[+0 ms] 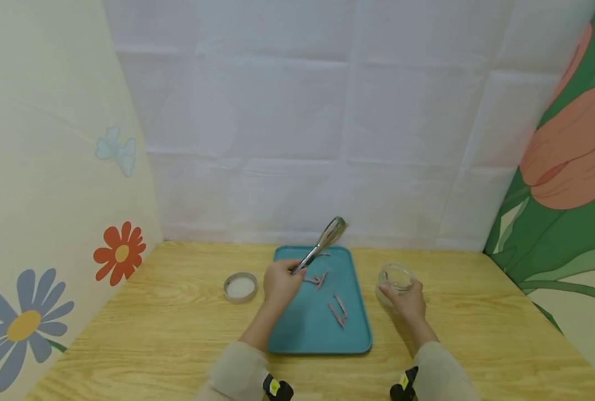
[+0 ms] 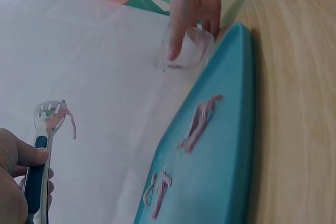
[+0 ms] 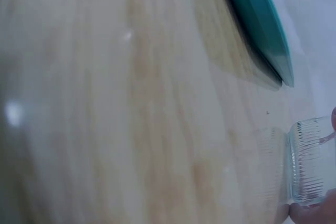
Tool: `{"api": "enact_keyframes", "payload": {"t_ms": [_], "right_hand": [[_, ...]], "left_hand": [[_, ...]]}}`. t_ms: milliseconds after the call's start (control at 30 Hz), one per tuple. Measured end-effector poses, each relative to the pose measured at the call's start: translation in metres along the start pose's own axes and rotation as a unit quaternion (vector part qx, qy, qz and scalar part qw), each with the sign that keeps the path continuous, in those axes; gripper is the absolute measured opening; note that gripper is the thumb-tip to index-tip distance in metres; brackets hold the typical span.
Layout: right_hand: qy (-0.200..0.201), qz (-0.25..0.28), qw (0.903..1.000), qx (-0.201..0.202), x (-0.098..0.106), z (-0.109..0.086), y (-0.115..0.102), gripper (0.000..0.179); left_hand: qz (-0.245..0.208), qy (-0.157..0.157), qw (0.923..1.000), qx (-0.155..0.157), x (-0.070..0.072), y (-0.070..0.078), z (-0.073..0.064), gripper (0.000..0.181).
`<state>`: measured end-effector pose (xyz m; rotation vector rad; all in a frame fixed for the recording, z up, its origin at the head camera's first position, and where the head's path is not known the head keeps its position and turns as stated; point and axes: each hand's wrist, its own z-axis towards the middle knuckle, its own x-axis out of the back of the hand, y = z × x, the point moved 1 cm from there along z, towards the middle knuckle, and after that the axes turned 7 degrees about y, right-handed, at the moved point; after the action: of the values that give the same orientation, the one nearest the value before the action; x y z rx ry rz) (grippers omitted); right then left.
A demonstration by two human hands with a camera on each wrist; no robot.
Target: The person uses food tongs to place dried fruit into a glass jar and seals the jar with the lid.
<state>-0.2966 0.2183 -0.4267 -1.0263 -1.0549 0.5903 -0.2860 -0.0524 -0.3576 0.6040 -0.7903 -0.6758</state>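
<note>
My left hand [image 1: 282, 283] grips metal tongs [image 1: 322, 243] with dark handle grips, raised over the far part of a teal tray [image 1: 297, 334]. From the slotted tongs head hangs a thin pinkish strip [image 2: 72, 124], seen in the left wrist view. Several similar strips [image 1: 336, 315] lie on the tray, some crossing each other. To the right of the tray, my right hand [image 1: 408, 301] holds a clear glass jar [image 1: 396, 273] around its side, fingers and thumb on opposite sides. The ribbed jar stands upright on the table, and a small pinkish strip [image 3: 326, 139] shows at it in the right wrist view.
A round lid [image 1: 226, 291] with a pale inside lies left of the tray on the wood-grain table [image 1: 177, 334]. Behind the table hangs a white sheet [image 1: 257, 139]. Flower-printed panels [image 1: 37, 184] stand at the left and right sides.
</note>
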Motion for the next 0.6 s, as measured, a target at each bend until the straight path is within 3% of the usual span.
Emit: {"api": "enact_keyframes", "payload": {"t_ms": [200,467,600], "right_hand": [[-0.008,-0.006,0.9999,-0.008,-0.001,-0.002,-0.001,0.094],[0.006,-0.006,1.0000,0.000,-0.001,-0.001,-0.003,0.093],[0.012,-0.008,0.9999,-0.003,-0.001,-0.002,-0.003,0.091]], "left_hand": [[-0.035,0.001,0.9993,0.010,-0.011,0.014,-0.001,0.016],[-0.080,0.047,0.9956,0.011,-0.028,0.026,-0.004,0.014],[-0.094,0.047,0.9944,0.016,-0.038,0.032,-0.009,0.014]]}}
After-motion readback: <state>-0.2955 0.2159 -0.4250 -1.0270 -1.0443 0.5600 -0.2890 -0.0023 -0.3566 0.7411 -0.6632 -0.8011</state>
